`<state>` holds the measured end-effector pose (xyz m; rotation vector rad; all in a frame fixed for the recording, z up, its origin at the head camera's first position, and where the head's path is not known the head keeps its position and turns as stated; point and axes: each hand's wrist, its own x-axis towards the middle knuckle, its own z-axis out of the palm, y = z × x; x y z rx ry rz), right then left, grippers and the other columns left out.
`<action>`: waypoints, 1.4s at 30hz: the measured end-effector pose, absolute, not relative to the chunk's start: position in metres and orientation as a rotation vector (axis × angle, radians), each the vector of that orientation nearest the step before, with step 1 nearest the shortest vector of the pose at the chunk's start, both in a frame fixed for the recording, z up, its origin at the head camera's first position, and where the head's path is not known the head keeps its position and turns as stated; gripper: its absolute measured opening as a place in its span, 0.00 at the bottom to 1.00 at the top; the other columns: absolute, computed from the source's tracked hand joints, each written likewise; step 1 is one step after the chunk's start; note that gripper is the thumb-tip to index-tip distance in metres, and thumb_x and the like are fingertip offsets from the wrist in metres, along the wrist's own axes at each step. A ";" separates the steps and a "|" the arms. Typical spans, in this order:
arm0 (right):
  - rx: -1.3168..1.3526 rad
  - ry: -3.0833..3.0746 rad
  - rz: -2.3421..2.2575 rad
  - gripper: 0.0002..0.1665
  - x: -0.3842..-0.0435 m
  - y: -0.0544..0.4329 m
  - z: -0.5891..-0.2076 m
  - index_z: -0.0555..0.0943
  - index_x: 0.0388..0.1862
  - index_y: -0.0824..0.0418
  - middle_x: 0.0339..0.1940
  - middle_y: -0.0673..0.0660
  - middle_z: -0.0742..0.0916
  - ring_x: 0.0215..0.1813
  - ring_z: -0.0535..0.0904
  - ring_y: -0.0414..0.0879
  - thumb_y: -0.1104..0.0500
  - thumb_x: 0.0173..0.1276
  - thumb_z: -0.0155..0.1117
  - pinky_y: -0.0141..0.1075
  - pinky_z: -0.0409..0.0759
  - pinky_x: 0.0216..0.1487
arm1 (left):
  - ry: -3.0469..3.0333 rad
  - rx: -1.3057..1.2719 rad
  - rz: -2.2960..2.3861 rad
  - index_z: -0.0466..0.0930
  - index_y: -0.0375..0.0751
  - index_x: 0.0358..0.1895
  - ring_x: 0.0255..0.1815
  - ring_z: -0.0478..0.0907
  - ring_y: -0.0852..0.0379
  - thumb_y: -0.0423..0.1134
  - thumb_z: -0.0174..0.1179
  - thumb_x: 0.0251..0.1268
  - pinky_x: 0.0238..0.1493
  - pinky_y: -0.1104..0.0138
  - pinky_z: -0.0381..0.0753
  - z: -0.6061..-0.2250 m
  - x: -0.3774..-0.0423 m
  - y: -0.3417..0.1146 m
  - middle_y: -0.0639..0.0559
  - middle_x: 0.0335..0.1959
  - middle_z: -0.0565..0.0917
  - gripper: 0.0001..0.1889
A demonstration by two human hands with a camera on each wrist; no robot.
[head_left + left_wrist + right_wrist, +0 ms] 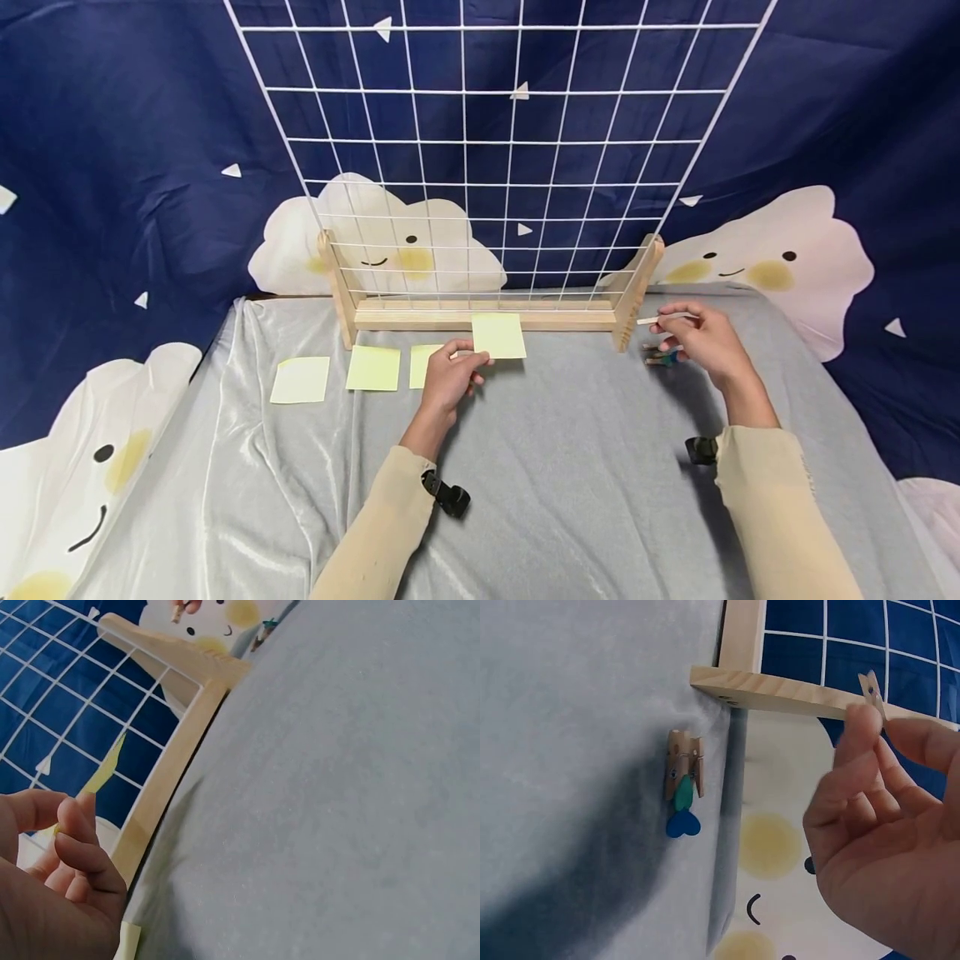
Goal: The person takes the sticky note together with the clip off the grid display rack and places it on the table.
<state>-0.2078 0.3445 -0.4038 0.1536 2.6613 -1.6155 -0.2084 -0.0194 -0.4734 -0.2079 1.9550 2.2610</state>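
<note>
My left hand (450, 379) pinches a yellow sticky note (498, 336) by its lower left corner, lifted in front of the wooden base bar. In the left wrist view the same note (105, 769) shows nearly edge-on beyond the fingertips. My right hand (705, 342) holds a small wooden clothespin (871, 690) between thumb and forefinger, near the right wooden foot of the stand. Below that hand, several more wooden clothespins (679, 761) lie together on the cloth, with a green piece and a blue heart (683, 823) on them.
A white wire grid (487, 142) rises from a wooden stand (555, 320). Left of my left hand lie three more sticky notes: a pale one (300, 381), a yellow one (373, 368) and one partly covered by the hand (420, 367). Grey cloth (562, 467) covers the table.
</note>
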 end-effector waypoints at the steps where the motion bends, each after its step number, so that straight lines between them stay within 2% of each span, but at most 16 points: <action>1: 0.132 2.656 -1.592 0.16 -0.207 0.345 -0.405 0.73 0.58 0.64 0.31 0.35 0.87 0.30 0.84 0.37 0.56 0.80 0.54 0.35 0.77 0.29 | 1.955 -0.205 2.256 0.80 0.38 0.43 0.16 0.76 0.62 0.32 0.65 0.64 0.17 0.73 0.68 -0.474 -0.208 -0.020 0.35 0.38 0.89 0.07; 6: 0.096 2.653 -1.525 0.23 -0.207 0.348 -0.410 0.70 0.63 0.71 0.33 0.37 0.87 0.31 0.84 0.37 0.55 0.79 0.54 0.36 0.78 0.29 | 1.948 -0.204 2.236 0.81 0.36 0.44 0.16 0.76 0.63 0.32 0.65 0.64 0.17 0.73 0.68 -0.477 -0.208 -0.021 0.37 0.37 0.89 0.07; 10: 0.092 2.643 -1.519 0.23 -0.206 0.350 -0.415 0.69 0.63 0.72 0.33 0.38 0.87 0.31 0.84 0.37 0.56 0.79 0.54 0.36 0.77 0.29 | 1.950 -0.211 2.215 0.81 0.35 0.46 0.16 0.76 0.63 0.32 0.65 0.65 0.17 0.73 0.68 -0.479 -0.206 -0.022 0.41 0.35 0.90 0.09; 17: 0.090 2.586 -1.505 0.26 -0.203 0.354 -0.421 0.66 0.65 0.74 0.37 0.44 0.89 0.33 0.84 0.37 0.56 0.80 0.54 0.37 0.79 0.31 | 1.956 -0.234 2.195 0.79 0.34 0.47 0.16 0.75 0.64 0.33 0.65 0.65 0.16 0.74 0.68 -0.484 -0.204 -0.024 0.42 0.36 0.90 0.10; 27: 0.084 2.529 -1.448 0.25 -0.199 0.360 -0.434 0.66 0.66 0.74 0.42 0.52 0.90 0.34 0.84 0.39 0.58 0.81 0.53 0.40 0.81 0.34 | 1.999 -0.210 2.127 0.81 0.33 0.47 0.16 0.75 0.64 0.33 0.64 0.66 0.17 0.73 0.66 -0.488 -0.202 -0.026 0.39 0.37 0.89 0.09; 42: 0.147 2.458 -1.393 0.24 -0.195 0.366 -0.451 0.68 0.65 0.73 0.41 0.52 0.90 0.33 0.84 0.41 0.57 0.80 0.55 0.38 0.80 0.34 | 2.112 -0.203 2.035 0.85 0.30 0.46 0.16 0.75 0.65 0.33 0.61 0.69 0.16 0.74 0.67 -0.488 -0.200 -0.029 0.41 0.35 0.89 0.10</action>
